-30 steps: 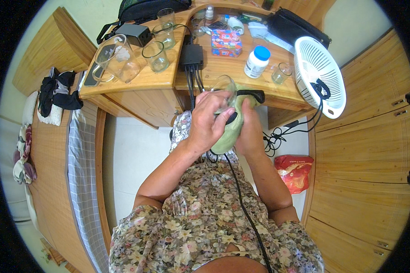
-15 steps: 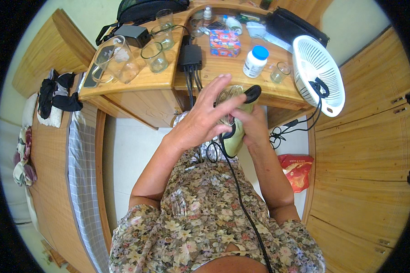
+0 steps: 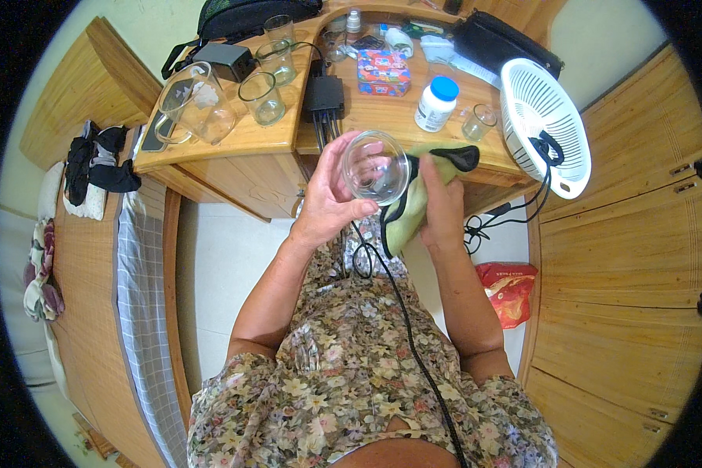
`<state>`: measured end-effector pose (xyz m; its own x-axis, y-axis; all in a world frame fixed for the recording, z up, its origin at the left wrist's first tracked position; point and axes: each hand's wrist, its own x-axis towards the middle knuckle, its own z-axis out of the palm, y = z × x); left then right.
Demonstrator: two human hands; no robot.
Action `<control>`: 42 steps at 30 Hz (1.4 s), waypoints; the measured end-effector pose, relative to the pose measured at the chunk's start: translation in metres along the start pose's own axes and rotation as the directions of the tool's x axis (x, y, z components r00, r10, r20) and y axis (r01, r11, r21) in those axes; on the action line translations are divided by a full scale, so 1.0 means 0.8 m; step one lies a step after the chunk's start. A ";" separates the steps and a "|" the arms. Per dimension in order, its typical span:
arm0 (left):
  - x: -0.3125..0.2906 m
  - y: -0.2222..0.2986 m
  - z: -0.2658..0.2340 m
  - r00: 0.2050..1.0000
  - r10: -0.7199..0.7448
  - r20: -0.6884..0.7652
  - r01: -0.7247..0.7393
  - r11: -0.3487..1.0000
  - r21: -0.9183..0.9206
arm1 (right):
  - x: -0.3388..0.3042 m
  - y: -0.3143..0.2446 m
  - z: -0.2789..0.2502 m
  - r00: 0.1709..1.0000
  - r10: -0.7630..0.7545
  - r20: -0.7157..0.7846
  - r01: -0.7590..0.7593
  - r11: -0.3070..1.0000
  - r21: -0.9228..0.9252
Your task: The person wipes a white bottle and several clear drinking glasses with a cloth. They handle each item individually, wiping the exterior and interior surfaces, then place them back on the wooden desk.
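Note:
My left hand is wrapped round a clear drinking glass, its round rim tilted up toward me. In my right hand is a green cloth with black edging, bunched between thumb and fingers. The cloth sits close against the right side of the glass; whether it touches cannot be told. Both are held in front of the desk's front edge, above my lap. On the desk nearest them stand a white bottle with a blue cap and a small glass.
A white plastic basket stands at the desk's right edge, a black cord hanging from it. On the left are a glass pitcher, several glasses and a black box with cables. A patterned tin sits behind. A red bag lies on the floor.
The glass has turned so its opening faces up toward me, my left hand now gripping its side. My right hand and the cloth have drawn off it to the right.

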<state>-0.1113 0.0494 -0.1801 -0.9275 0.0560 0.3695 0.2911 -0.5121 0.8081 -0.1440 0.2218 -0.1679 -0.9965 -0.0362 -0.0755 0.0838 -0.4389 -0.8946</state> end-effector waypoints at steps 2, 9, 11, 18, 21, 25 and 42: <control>0.000 0.001 -0.005 1.000 0.009 0.000 -0.009 1.000 -0.011 | 0.003 -0.008 -0.005 0.999 -0.041 0.008 0.042 0.989 -0.145; 0.000 -0.001 0.002 0.998 -0.064 0.012 0.057 0.954 0.294 | -0.007 -0.019 0.002 0.899 -0.264 0.350 0.438 0.597 -0.673; -0.002 0.001 0.008 0.996 -0.057 0.061 0.022 0.881 0.472 | -0.007 -0.018 0.004 0.828 -0.297 0.475 0.561 0.448 -0.697; 0.001 0.015 0.014 0.994 -0.050 0.094 -0.018 0.793 0.608 | 0.004 -0.035 -0.012 0.880 0.271 0.389 -0.164 0.944 -0.286; 0.005 0.016 0.016 0.996 -0.010 0.091 -0.054 0.735 0.676 | 0.003 -0.044 -0.011 0.858 0.313 0.408 -0.282 0.950 -0.138; 0.007 0.019 0.018 0.979 0.073 0.189 -0.200 0.489 0.849 | -0.002 -0.036 0.003 0.909 0.197 0.366 -0.172 0.980 -0.101; 0.005 0.017 0.022 0.997 0.068 0.025 -0.060 0.596 0.801 | -0.009 -0.015 0.001 0.941 -0.004 0.338 0.103 0.956 -0.276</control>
<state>-0.1070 0.0576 -0.1593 -0.8996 0.0421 0.4347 0.4171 0.3779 0.8266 -0.1382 0.2266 -0.1565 -0.9386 -0.3354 0.0811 -0.0223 -0.1756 -0.9842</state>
